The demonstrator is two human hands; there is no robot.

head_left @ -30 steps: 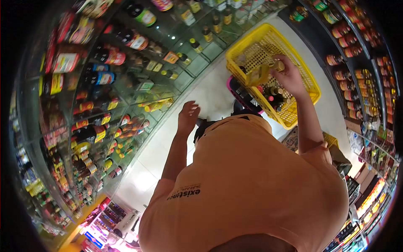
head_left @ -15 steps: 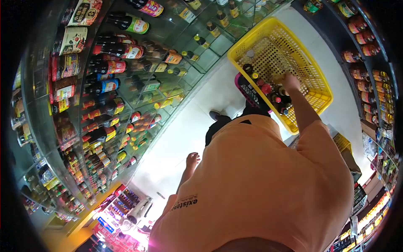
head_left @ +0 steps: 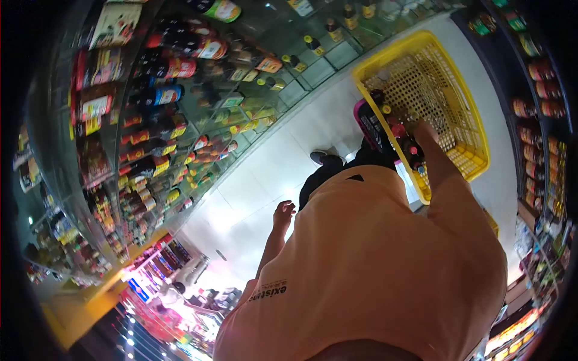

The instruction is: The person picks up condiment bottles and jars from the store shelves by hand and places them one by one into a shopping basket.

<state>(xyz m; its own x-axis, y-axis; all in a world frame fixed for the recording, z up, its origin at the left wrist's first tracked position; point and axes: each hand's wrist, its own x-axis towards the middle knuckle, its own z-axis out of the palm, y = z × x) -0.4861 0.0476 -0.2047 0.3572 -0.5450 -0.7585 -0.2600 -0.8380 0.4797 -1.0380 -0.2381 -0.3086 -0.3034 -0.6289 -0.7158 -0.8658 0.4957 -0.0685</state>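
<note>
My right hand [head_left: 426, 131] reaches down into a yellow perforated basket [head_left: 475, 114], beside several dark bottles with red and yellow caps [head_left: 398, 130] along the basket's near left side. Motion blur hides its fingers, so any hold on a bottle cannot be made out. My left hand [head_left: 284, 213] hangs beside my body over the pale floor, fingers loosely bent and apart, with nothing in it. A black container with a pink rim [head_left: 368, 123] is partly covered by the yellow basket.
Glass shelves [head_left: 241, 99] packed with sauce bottles and jars run along the left. More shelves of jars [head_left: 533, 138] stand on the right. One shoe [head_left: 325, 156] shows on the tiled floor [head_left: 259, 174]. Bright displays glow at the lower left.
The basket and my right hand have shifted right in view, and the left shelves have shifted too. My left hand appears slightly higher and further right. My right hand is still inside the basket.
</note>
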